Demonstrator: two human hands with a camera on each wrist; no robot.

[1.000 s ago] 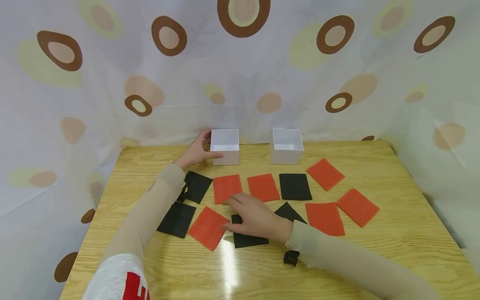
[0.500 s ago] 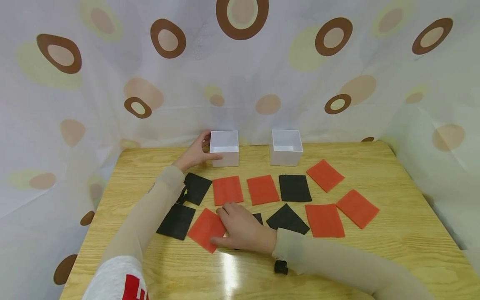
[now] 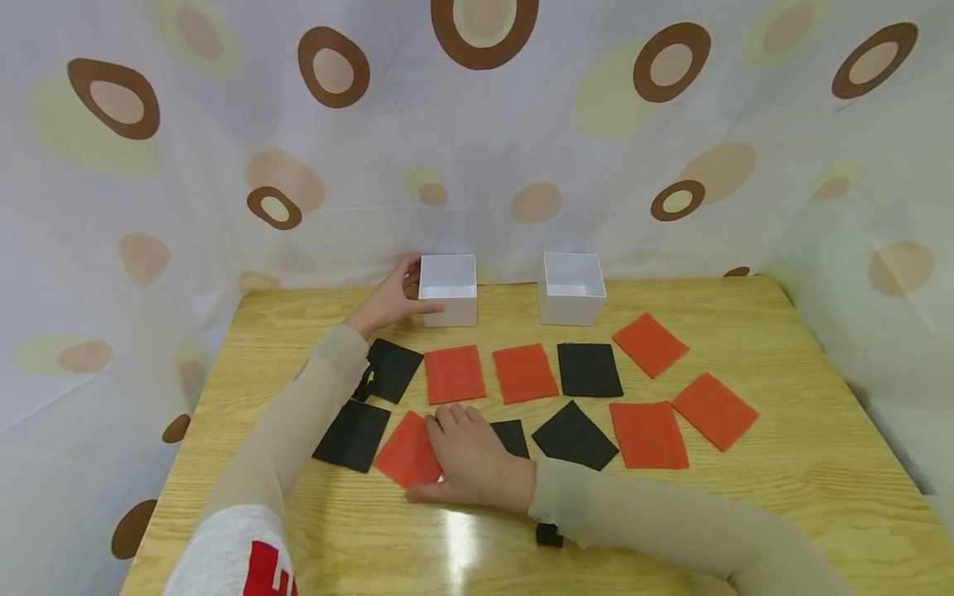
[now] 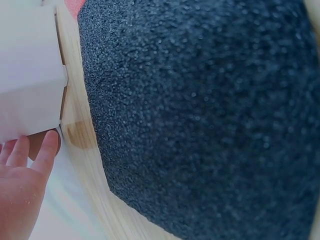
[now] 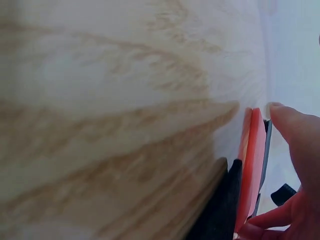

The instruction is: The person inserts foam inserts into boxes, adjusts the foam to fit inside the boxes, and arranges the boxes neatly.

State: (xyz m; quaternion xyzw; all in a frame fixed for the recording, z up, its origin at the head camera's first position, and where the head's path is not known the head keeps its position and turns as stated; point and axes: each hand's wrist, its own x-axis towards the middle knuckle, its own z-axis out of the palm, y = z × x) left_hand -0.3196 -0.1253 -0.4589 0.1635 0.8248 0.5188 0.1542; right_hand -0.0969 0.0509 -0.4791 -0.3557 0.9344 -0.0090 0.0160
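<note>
Red square (image 3: pixel 406 451): on the table (image 3: pixel 358 530), turned cornerwise, its right part hidden beneath the right hand (image 3: pixel 473 459).
Right-hand grip: thumb and fingers are spread apart across the square; the right wrist view shows the thumb just beside one end, and fingertips at the other, with no pinch made.
Closing on it: the piece looks thin and soft, so drawing thumb and fingers inward along the edges should lift it better than pressing down.
Black square under the wrist side (image 3: pixel 510 437): partly covered by the hand; best to raise the palm a little so it does not drag.
Left black square (image 3: pixel 350 434): near the red one's left corner, worth keeping out of the pinch.
Left white box (image 3: pixel 456 312): behind, held between the thumb and fingers of the left hand (image 3: pixel 387 305); a light, steady hold seems enough.
Right white box (image 3: pixel 572 310): well apart, untouched.
</note>
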